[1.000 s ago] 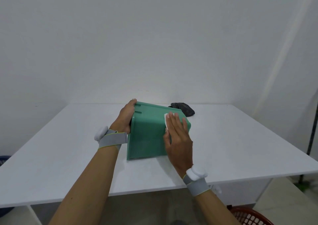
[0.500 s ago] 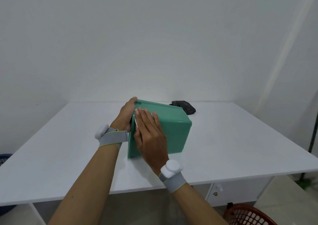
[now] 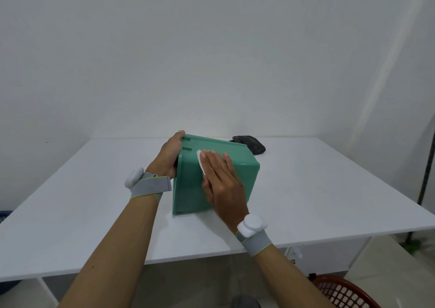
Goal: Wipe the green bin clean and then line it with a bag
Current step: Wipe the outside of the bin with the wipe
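The green bin [image 3: 188, 190] lies tipped on its side on the white table [image 3: 329, 190], its mouth turned to the left. My left hand [image 3: 168, 154] grips the bin's rim at that left edge, fingers curled into the opening. My right hand [image 3: 221, 180] lies flat on the bin's upward-facing wall, with straight fingers pressing a small white wipe [image 3: 200, 160] against it. Most of the wipe is hidden under the fingers. A crumpled black bag [image 3: 250, 144] sits on the table just behind the bin.
A red mesh basket [image 3: 341, 293] stands on the floor at the lower right, below the table's front edge. A dark stand pole [image 3: 426, 166] rises at the far right. A blue object [image 3: 4, 214] peeks in at the left edge.
My right hand with the wipe slid from the bin's right side to its left edge, then back toward the middle. My left hand kept its grip on the rim.
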A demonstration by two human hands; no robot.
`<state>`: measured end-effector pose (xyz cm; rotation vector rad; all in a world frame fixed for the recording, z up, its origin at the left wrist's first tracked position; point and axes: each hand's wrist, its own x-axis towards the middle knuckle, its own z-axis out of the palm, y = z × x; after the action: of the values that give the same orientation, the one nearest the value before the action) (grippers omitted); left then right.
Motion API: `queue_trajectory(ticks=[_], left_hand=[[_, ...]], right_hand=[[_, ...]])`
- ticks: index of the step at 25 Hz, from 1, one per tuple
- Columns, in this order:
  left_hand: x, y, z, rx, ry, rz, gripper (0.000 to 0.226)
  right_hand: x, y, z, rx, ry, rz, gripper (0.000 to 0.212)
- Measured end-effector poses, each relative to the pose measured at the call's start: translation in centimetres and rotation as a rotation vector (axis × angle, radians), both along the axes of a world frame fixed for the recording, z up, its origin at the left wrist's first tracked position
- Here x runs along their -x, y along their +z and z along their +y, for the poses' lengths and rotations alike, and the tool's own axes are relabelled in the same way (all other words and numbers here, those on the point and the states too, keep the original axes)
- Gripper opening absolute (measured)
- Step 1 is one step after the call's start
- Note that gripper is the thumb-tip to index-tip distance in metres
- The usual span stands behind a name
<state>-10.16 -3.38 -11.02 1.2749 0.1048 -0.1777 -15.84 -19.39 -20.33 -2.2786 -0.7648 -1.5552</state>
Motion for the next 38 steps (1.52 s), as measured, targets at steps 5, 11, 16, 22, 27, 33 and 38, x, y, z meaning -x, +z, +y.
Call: queue_trajectory(ticks=[5,11,16,22,27,33,38], left_hand=[[-0.3,-0.1,0.4,-0.026,0.026,-0.019,0.030],[-0.2,-0.1,0.5,-0.046,0.019,-0.030,0.030],[0.3,-0.1,0.1,-0.035,-0.026,-0.007,0.054],[2.8,-0.9,0.8,-0.081,-0.164,-0.032,0.081],[5.2,-2.9,1.1,0.002,-0.222,-0.060,0.087],[5.9,-3.6,-0.5,-0.168,-0.165,-0.268,0.087],[5.7,-2.3,-1.4,-0.186,-0.112,-0.261,0.076]], right_hand=[[-0.7,-0.9,-3.7,-0.061,-0.057,0.019,0.045],[-0.8,-1.4,-7.2,-0.143,-0.117,0.068,0.043],[-0.3,-1.3,-7.4,-0.257,-0.074,0.201,0.044],[0.1,-1.0,-7.2,-0.257,-0.077,0.236,0.044],[0.1,-1.0,-6.9,-0.280,-0.087,0.247,0.045],[0.6,-0.1,-7.2,-0.302,-0.090,0.294,0.044],[0.9,1.1,-7.8,-0.347,-0.087,0.262,0.044]])
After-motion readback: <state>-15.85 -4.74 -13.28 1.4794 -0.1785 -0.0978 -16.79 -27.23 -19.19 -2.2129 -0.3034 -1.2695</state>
